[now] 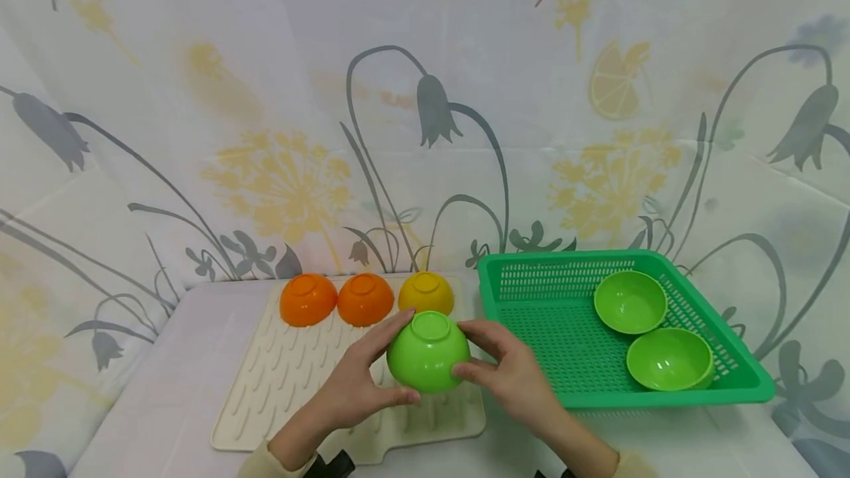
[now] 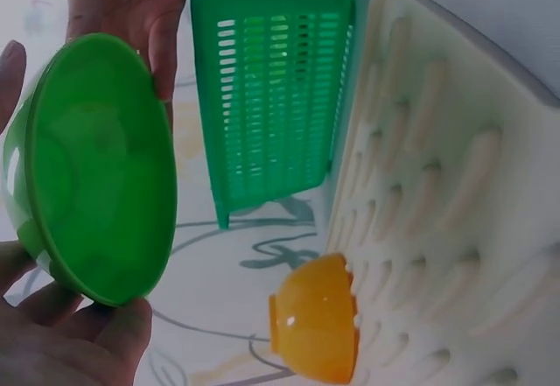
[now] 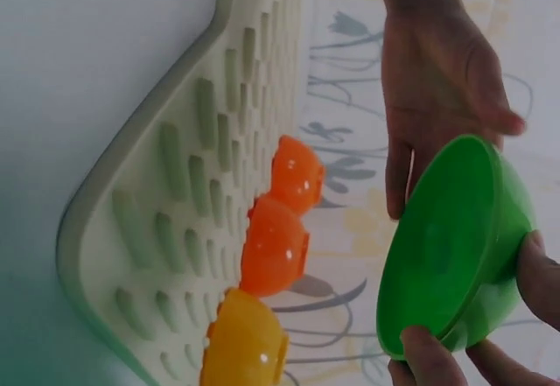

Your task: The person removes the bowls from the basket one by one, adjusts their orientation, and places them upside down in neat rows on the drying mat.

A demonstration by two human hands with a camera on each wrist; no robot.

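Observation:
A light green bowl [image 1: 428, 360] is held upside down above the drying mat [image 1: 265, 404], its foot ring uppermost. My left hand [image 1: 358, 378] holds its left side, fingers at the upper wall and thumb near the lower rim. On the other side my right hand [image 1: 508, 371] grips it between thumb and fingers. The left wrist view looks into the bowl's hollow [image 2: 105, 167], with left fingers [image 2: 122, 333] at the rim. Beyond it, an upturned yellow bowl [image 1: 425, 292] and two upturned orange bowls [image 1: 308, 299] stand in a row on the mat's back edge.
At the right stands a green plastic basket [image 1: 531, 345] with slotted walls. Inside, along its right side, lie light green bowls [image 1: 629, 302], the nearer one [image 1: 667, 360] tilted. A flower-printed cloth [image 1: 425, 168] hangs behind the white table surface [image 1: 159, 389].

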